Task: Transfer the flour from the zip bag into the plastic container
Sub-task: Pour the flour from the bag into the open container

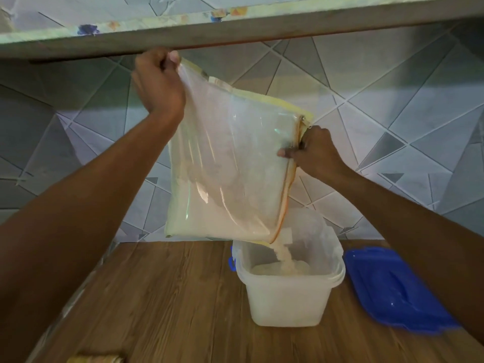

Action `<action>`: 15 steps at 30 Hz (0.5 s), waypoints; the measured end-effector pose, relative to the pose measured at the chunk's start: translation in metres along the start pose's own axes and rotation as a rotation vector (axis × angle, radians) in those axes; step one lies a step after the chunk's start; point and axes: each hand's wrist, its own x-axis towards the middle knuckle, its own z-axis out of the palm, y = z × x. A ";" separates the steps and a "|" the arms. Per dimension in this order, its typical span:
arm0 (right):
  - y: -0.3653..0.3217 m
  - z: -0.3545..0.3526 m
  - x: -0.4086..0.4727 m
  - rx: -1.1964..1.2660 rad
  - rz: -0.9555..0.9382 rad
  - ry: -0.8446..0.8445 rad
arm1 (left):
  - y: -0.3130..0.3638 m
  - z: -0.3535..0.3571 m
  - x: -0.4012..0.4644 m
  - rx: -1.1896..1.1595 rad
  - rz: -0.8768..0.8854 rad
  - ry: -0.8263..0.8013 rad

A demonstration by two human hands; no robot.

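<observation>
A clear zip bag [230,163] with a yellow edge and an orange zipper hangs tilted above the table, flour heaped in its lower part. My left hand [157,82] grips its raised top corner. My right hand [314,153] pinches the zipper side near the slider. From the bag's lowest corner a thin stream of flour [282,258] falls into the translucent white plastic container [285,302], which stands open on the wooden table with a small mound of flour in it.
The container's blue lid [390,292] lies on the table right of it, under my right forearm. A shelf edge [235,32] runs overhead just above my left hand. A tiled wall [392,113] stands behind. A yellowish object [97,359] shows at the bottom edge.
</observation>
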 end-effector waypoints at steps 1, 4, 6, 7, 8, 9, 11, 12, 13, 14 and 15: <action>-0.002 -0.002 0.002 -0.019 -0.003 0.002 | 0.000 0.001 -0.002 0.000 -0.004 0.012; -0.006 -0.001 0.003 0.022 0.004 0.138 | -0.003 -0.003 0.004 0.013 -0.043 0.063; -0.011 0.002 0.001 0.015 -0.002 0.107 | -0.002 -0.007 0.003 0.009 -0.008 0.037; -0.013 0.001 0.000 -0.002 -0.012 0.062 | -0.001 -0.008 0.000 0.003 0.011 0.021; -0.016 -0.003 0.001 -0.018 -0.022 0.044 | 0.001 -0.008 -0.003 0.000 0.019 0.017; -0.016 -0.006 0.004 -0.015 -0.026 0.062 | 0.001 -0.009 -0.003 0.007 0.011 0.029; -0.014 -0.007 0.005 0.023 -0.033 0.143 | -0.001 -0.010 0.002 0.013 -0.004 0.049; -0.013 -0.005 0.005 0.026 -0.032 0.152 | -0.003 -0.011 0.004 0.007 0.000 0.041; -0.013 -0.002 0.004 0.019 -0.028 0.122 | -0.003 -0.011 0.003 0.006 0.017 0.023; -0.014 0.000 0.002 -0.003 -0.030 0.065 | -0.001 -0.012 0.000 0.017 0.035 0.000; -0.014 0.001 0.001 -0.030 -0.033 0.026 | 0.001 -0.011 -0.004 0.019 0.048 -0.015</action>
